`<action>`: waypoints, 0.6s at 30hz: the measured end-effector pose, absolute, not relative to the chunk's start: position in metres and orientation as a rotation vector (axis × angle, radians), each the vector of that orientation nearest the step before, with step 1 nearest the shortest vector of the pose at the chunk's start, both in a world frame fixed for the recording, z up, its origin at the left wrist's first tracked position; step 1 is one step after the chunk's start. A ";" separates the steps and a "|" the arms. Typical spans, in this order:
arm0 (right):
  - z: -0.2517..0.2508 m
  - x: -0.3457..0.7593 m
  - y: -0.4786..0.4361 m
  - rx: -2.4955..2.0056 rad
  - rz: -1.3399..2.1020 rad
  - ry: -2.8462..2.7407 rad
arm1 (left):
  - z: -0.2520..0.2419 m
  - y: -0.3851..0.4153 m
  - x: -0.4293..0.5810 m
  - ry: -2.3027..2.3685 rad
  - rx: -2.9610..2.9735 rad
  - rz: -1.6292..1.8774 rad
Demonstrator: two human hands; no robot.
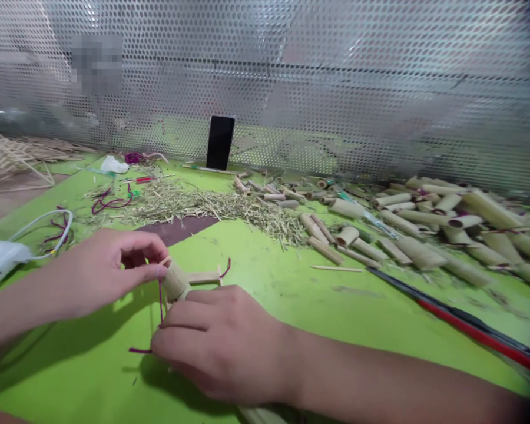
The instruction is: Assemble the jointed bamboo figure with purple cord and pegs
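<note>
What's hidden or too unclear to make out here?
All in the head view:
Bamboo piece: lower part hidden by the right hand.
White device: cut off by left edge.
Red-black tool: end cut off by right edge.
Shapes behind the perforated sheet: blurred through it.

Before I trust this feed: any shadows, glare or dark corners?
Head view: soft shadows darken the flat bright-green tabletop beneath the bare left hand and bare right hand; head view: whitish glints streak the silvery perforated screen; head view: the upper right corner darkens.
</note>
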State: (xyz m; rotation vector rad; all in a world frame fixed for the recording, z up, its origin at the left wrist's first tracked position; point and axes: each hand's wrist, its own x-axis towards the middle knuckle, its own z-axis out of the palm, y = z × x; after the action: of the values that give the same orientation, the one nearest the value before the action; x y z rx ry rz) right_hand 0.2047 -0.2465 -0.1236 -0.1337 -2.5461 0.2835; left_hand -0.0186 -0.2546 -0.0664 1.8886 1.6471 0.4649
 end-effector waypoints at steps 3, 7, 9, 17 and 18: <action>-0.120 0.203 -0.249 -0.157 0.484 -2.493 | -0.067 -0.255 -0.020 1.598 1.801 0.413; -0.108 0.200 -0.250 -0.580 1.154 -2.142 | -0.072 -0.257 -0.020 1.525 1.725 0.578; -0.102 0.198 -0.247 -0.792 1.357 -1.901 | -0.074 -0.259 -0.019 1.502 1.704 0.657; -0.098 0.192 -0.232 -0.969 1.379 -1.737 | -0.078 -0.268 -0.011 1.547 1.824 0.798; -0.099 0.191 -0.232 -0.996 1.374 -1.741 | -0.079 -0.268 -0.011 1.543 1.832 0.807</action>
State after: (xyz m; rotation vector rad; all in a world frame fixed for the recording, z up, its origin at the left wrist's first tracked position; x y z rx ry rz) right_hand 0.1914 -0.2317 -0.0987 -0.9964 -1.7407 1.3739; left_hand -0.0105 -0.2682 -0.0792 1.8324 1.5433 0.8066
